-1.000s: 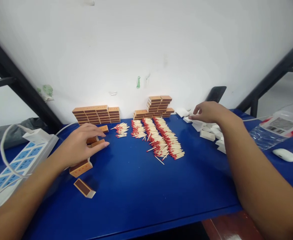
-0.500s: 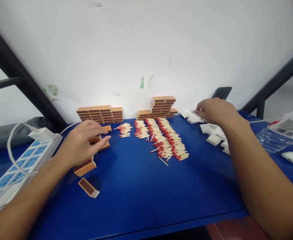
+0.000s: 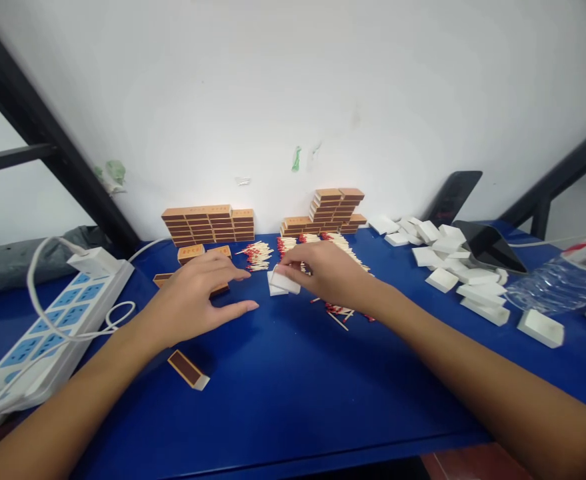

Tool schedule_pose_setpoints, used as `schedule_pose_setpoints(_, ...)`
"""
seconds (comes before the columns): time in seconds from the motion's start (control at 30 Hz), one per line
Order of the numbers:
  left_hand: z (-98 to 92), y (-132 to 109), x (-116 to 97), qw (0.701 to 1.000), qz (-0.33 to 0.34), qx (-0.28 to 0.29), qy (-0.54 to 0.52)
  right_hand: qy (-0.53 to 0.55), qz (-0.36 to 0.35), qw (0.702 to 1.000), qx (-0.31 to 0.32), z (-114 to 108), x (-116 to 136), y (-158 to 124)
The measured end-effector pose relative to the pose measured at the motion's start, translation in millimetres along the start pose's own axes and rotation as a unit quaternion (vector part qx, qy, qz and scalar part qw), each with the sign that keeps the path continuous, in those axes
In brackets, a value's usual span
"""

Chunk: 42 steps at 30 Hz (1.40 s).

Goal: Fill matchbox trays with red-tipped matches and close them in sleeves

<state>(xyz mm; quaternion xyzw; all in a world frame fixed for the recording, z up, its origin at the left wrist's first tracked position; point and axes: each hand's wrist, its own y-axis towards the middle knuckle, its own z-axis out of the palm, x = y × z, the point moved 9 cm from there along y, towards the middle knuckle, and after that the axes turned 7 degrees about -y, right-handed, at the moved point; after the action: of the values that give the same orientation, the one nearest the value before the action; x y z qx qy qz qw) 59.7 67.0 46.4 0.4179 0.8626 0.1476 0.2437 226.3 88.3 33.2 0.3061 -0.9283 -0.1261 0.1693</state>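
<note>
The right grip (image 3: 325,270) has thumb and fingertips pressed together on the edge of the white trays (image 3: 285,285), of which 2 seem to show, overlapping. They lie just left of those fingertips, over the middle of the blue bench (image 3: 297,400); whether they touch its top cannot be told. Their long axis runs roughly crosswise, dipping a little to the right. The right hand is the nearer, being in contact; the left grip (image 3: 200,290) is near, thumb and fingers spread, the gap facing right toward the trays with nothing seen in it.

Around the left grip, 4 matchboxes (image 3: 191,254) show at least in part, and more may be hidden beneath. 1 loose matchbox (image 3: 187,367) lies nearer the person, slanted. Matches (image 3: 257,257) lie in 4 heaps, 3 of them partly behind the right grip. Against the wall (image 3: 273,100) stand 2 stacks: the left stack (image 3: 210,225) in 4 columns, the right stack (image 3: 330,212) with 2 taller columns above a lower row.

Farther right spreads the tray pile (image 3: 445,257), roughly 20 pieces, too overlapped for a sure count. Outermost are 1 clear plastic bag (image 3: 563,280) and, far left, 1 power strip (image 3: 31,350).
</note>
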Motion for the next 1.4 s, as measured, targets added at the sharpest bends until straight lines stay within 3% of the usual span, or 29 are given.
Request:
schedule_pose_setpoints(0.1,3.7,1,-4,1.000,-0.010,0.010,-0.027,0.032,-0.001,0.999,-0.029,1,5,-2)
schedule_pose_setpoints(0.23,17.4,1,-7,0.996,-0.016,0.060,-0.057,0.072,-0.027,0.997,0.009,24,21,-3)
schedule_pose_setpoints(0.43,28.8,-2,0,0.994,-0.025,0.095,-0.049,-0.022,0.020,0.999,-0.016,20,-4,-4)
schedule_pose_setpoints(0.57,28.0,-4,3,0.992,-0.047,0.106,-0.046,-0.062,-0.007,0.998,0.028,33,-3,-7)
schedule_pose_setpoints(0.77,33.4,-7,2,0.984,-0.063,0.154,-0.056,-0.017,-0.065,0.996,0.051,43,13,-7)
schedule_pose_setpoints(0.9,36.6,-10,3,0.983,-0.071,0.159,-0.064,-0.034,-0.074,0.996,0.027,36,8,-3)
schedule_pose_setpoints(1.03,38.0,-11,7,0.980,-0.093,0.166,-0.065,-0.115,-0.024,0.993,0.031,20,-16,2)
schedule_pose_setpoints(1.13,38.1,-12,11,0.976,-0.120,0.173,-0.061,-0.177,0.035,0.983,0.040,-3,-42,1)
schedule_pose_setpoints(1.27,35.0,-12,14,0.978,-0.130,0.154,-0.049,-0.211,0.118,0.970,-0.007,-42,-73,-7)
schedule_pose_setpoints(1.4,26.8,-7,9,0.992,-0.075,0.087,-0.052,-0.135,0.092,0.984,0.069,-30,-78,-9)
